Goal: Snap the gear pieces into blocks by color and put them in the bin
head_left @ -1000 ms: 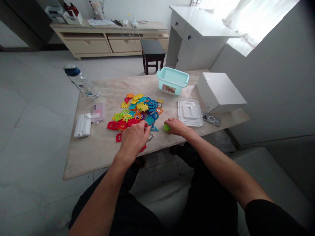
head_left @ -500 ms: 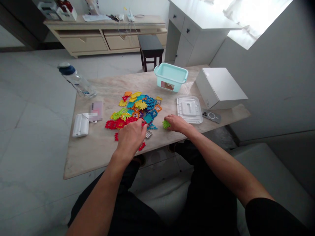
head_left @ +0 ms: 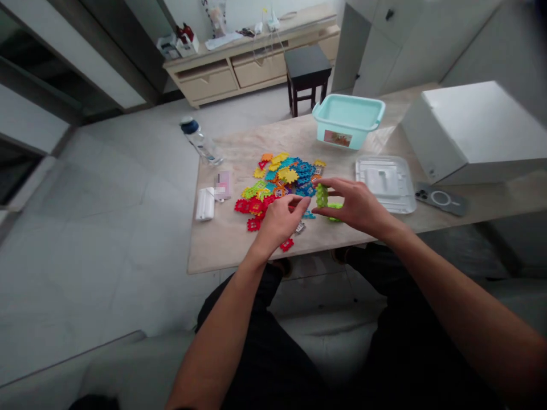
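Observation:
My right hand (head_left: 356,206) grips a lime-green interlocking plastic tile (head_left: 322,196) between thumb and fingers, standing on edge above the table. Another lime-green tile (head_left: 335,212) shows beneath this hand, partly covered by it. Just left of the held tile is my left hand (head_left: 284,219), its thumb and forefinger brought together in a pinch; whatever may be between the tips is too small to make out. Beyond it spreads a pile of notched tiles: red tiles (head_left: 242,206) nearest the left hand, yellow tiles (head_left: 287,175), and blue tiles (head_left: 304,169). A loose red tile (head_left: 286,245) lies near the front edge.
A mint-green basket (head_left: 350,114) stands at the back of the table (head_left: 222,245). To its right are a white lid (head_left: 384,182), a phone (head_left: 440,198) and a white box (head_left: 478,125). On the left sit a water bottle (head_left: 204,145) and a white packet (head_left: 205,204).
My right hand has lifted a lime-green tile off the table. My left hand has drawn away from the red tiles toward it. The view has turned left.

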